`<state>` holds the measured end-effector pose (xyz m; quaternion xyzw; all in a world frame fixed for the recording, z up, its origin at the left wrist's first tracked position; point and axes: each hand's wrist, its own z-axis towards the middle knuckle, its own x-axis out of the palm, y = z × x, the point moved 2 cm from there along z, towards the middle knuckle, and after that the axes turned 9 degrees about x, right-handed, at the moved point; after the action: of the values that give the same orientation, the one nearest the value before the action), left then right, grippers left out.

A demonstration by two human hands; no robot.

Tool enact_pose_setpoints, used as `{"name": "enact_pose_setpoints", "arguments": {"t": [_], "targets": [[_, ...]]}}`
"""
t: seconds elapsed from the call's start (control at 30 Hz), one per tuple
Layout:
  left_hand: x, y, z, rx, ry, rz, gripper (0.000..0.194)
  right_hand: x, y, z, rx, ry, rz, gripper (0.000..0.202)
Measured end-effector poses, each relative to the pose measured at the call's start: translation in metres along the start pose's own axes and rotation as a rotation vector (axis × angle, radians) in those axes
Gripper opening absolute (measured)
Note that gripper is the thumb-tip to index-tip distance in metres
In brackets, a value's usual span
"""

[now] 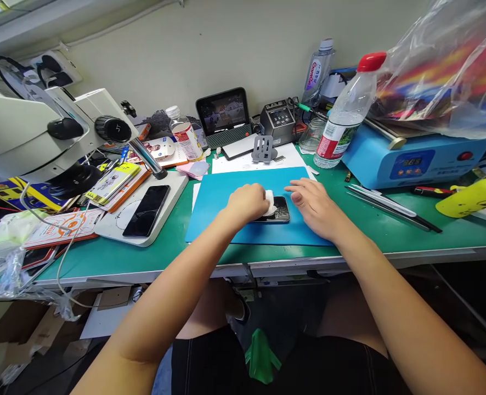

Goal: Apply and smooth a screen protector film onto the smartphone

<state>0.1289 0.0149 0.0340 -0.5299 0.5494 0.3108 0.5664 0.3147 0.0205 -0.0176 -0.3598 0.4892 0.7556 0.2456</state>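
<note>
On a blue mat [210, 219] lies a dark phone [282, 210], its surface partly hidden by my left hand. My left hand [247, 204] is closed round a crumpled white tissue [270, 203], pressed against the phone's surface. Just right of the phone, my right hand [315, 208] rests on the mat with its fingers stretched out and nothing in them. The fingertips point toward the phone's far right corner. Whether the thumb touches the phone, I cannot tell.
A microscope [62, 131] on a white base carrying another phone [147, 211] stands left. Behind are a drink bottle [184, 134], a small screen [223, 112] and a soldering station [278, 122]. Rightward stand a red-capped bottle [345, 118], blue heating device [411, 159], tweezers [386, 206] and yellow bottle [473, 197].
</note>
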Motion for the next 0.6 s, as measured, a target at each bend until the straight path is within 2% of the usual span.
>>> {"name": "enact_pose_setpoints", "arguments": {"t": [0.13,0.2,0.47,0.6], "targets": [[0.004,-0.018,0.005,0.013,-0.019,0.008,0.028,0.0,-0.001,0.001,-0.022,-0.007,-0.009,0.083],[0.005,-0.021,0.004,0.024,-0.017,0.004,0.028,0.0,-0.002,0.001,-0.012,-0.014,-0.007,0.084],[-0.002,0.014,-0.009,0.018,0.005,-0.003,0.022,0.0,-0.001,0.001,0.021,-0.001,0.009,0.081],[0.0,0.005,-0.001,0.018,-0.003,0.0,0.023,0.001,-0.003,0.002,0.023,0.005,0.003,0.086]]}}
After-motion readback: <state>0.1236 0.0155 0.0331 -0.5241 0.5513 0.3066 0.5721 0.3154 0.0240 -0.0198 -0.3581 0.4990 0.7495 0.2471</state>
